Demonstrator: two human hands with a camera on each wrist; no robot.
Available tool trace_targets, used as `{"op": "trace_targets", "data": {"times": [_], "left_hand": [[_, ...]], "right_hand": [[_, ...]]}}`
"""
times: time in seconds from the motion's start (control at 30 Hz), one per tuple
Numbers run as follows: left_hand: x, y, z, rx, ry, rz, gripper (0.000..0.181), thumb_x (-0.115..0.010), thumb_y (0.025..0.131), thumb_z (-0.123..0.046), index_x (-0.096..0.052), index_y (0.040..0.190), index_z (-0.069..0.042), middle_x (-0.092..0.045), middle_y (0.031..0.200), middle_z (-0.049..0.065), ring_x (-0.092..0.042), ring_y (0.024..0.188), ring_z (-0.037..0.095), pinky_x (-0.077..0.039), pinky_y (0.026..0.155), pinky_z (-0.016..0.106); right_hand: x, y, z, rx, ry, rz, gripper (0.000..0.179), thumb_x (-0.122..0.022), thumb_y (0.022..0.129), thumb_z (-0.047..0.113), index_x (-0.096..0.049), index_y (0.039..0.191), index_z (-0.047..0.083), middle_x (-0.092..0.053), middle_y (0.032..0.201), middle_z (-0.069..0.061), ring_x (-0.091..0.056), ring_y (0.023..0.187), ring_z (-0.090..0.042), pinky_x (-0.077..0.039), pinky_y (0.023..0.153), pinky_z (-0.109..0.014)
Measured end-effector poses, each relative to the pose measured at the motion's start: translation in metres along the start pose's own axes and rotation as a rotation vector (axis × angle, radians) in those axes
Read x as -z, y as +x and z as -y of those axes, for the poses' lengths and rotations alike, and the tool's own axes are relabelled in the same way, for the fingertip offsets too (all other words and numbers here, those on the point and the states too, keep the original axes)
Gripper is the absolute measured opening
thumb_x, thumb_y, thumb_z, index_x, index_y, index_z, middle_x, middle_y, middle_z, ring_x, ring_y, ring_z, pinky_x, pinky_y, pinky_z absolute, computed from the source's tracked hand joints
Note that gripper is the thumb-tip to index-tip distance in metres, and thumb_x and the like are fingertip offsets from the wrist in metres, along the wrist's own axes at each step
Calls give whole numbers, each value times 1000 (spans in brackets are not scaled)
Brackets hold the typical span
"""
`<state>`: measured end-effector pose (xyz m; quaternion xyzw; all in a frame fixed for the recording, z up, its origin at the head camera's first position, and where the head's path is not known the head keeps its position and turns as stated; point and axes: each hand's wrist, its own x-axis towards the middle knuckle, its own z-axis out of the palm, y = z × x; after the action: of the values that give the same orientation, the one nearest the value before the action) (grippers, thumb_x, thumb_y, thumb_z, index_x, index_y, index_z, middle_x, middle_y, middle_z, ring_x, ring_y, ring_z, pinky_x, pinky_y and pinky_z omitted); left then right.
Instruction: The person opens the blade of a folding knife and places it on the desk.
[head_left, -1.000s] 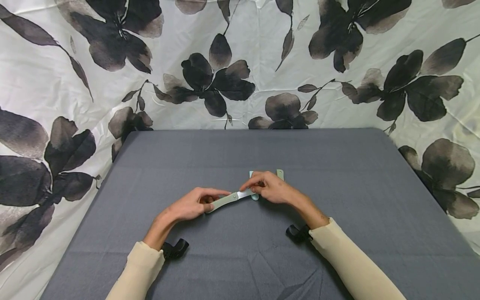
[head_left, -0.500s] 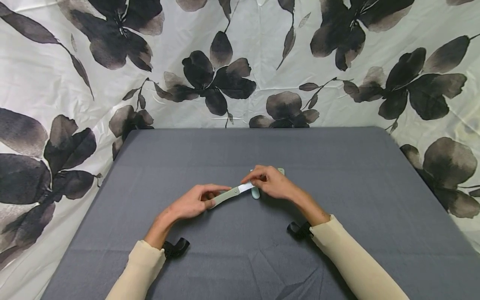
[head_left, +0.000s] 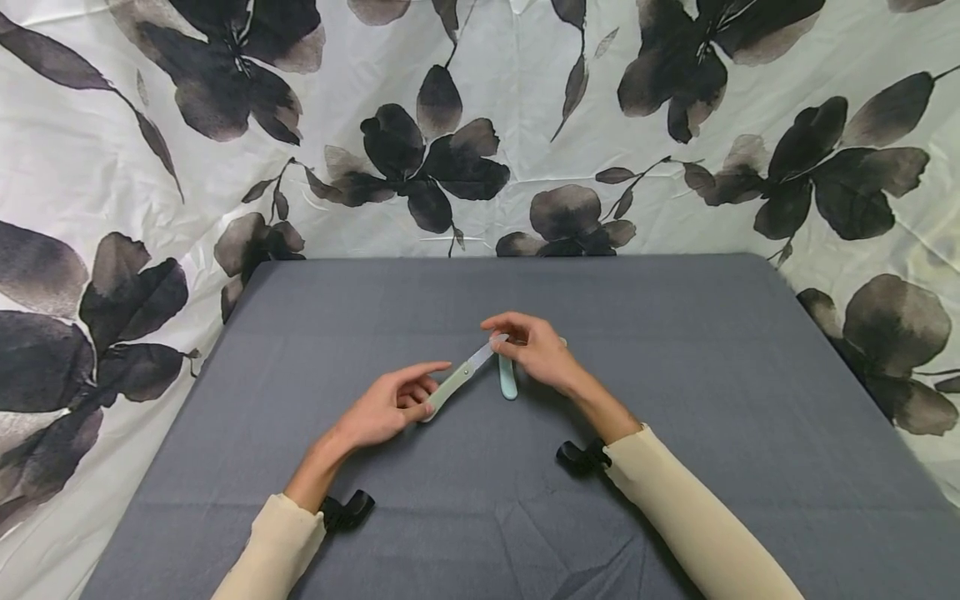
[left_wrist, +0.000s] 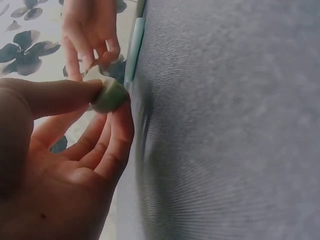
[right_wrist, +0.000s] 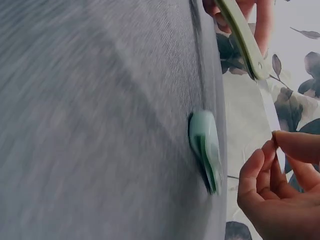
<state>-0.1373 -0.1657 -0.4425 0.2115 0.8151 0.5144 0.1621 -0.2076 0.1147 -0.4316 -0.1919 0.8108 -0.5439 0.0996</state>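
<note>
My left hand (head_left: pixel 386 408) pinches the pale green handle (head_left: pixel 450 392) of a folding knife by its end, between thumb and fingers. The silvery blade (head_left: pixel 482 357) stands out from the handle toward the right. In the right wrist view, the fingertips of my right hand (right_wrist: pixel 287 190) pinch the blade (right_wrist: pixel 268 105) near its far part. The knife is held above the table. Below my right hand in the head view lies a pale teal folding implement (head_left: pixel 508 379); the right wrist view shows a slot along its body (right_wrist: pixel 204 132).
A grey cloth covers the table (head_left: pixel 645 333). Behind it hangs a white curtain (head_left: pixel 555 158) with dark flowers. A tip of another pale green item (head_left: pixel 564 341) shows behind my right hand, mostly hidden. Black wrist cameras (head_left: pixel 348 510) sit on both wrists.
My right hand has moved up and away with the blade end, so the knife slants more steeply. More of the teal implement shows, while the green item behind is more hidden.
</note>
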Motion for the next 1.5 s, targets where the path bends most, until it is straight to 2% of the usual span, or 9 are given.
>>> {"op": "trace_targets", "data": {"times": [0.17,0.33,0.43,0.63,0.83,1.03,1.17,1.33,1.5], "left_hand": [[-2,-1,1,-5,-29,10,66,-69,97,-1,-45,157,-11,-66,116,19,-67,87,20,-57,75,26],[-4,1,1,-31,-24,3,76,-74,92,4,-42,159,-12,-66,117,19,-69,92,20,-59,79,27],[-5,1,1,-40,-21,3,83,-76,88,7,-39,160,-10,-65,120,20,-68,96,21,-60,83,28],[-7,0,1,-20,-41,-5,95,-80,82,12,-34,162,-9,-61,124,21,-66,95,22,-60,80,28],[-9,1,1,-12,-35,-25,97,-81,80,13,-33,162,-6,-60,121,21,-65,93,19,-60,77,27],[-11,-2,0,-36,123,-96,92,-88,79,0,-41,158,-3,-65,117,14,-65,94,19,-53,70,23],[-12,-2,2,-52,190,-147,89,-92,76,-4,-48,153,-1,-65,114,12,-63,93,21,-48,66,21],[-13,-2,5,-74,273,-200,88,-95,73,-9,-52,149,-1,-63,114,10,-60,94,20,-50,82,27],[-14,-3,6,-23,316,-214,87,-96,74,-15,-54,149,-2,-59,115,9,-54,95,18,-48,89,35]], "right_hand": [[-8,11,3,-49,132,-35,39,-66,101,7,-62,140,3,-67,125,-24,-70,101,-31,-58,93,-47],[-18,23,5,-59,266,-77,42,-65,101,1,-57,142,-5,-63,124,-29,-71,94,-12,-61,93,-42],[-24,28,7,-61,295,-104,43,-64,100,-2,-56,142,-7,-63,120,-26,-70,90,-6,-63,89,-37],[-33,36,11,-72,329,-151,46,-65,97,-7,-52,142,-9,-67,108,-21,-69,84,-6,-62,80,-27],[-40,41,11,-110,356,-206,46,-67,95,-8,-47,136,-13,-69,102,-15,-69,80,-3,-61,77,-25],[-45,42,10,-133,344,-215,41,-70,93,-7,-54,131,-13,-70,101,-15,-69,80,-5,-62,81,-28],[-47,45,8,-132,321,-191,43,-70,93,-9,-57,133,-12,-70,110,-22,-70,87,-10,-62,86,-29],[-50,49,6,-123,207,-153,43,-71,92,-8,-62,133,-7,-69,120,-25,-73,102,-24,-59,83,-25],[-55,51,5,-108,91,-98,43,-69,95,-3,-62,138,-4,-69,125,-25,-71,112,-36,-60,84,-27]]}}
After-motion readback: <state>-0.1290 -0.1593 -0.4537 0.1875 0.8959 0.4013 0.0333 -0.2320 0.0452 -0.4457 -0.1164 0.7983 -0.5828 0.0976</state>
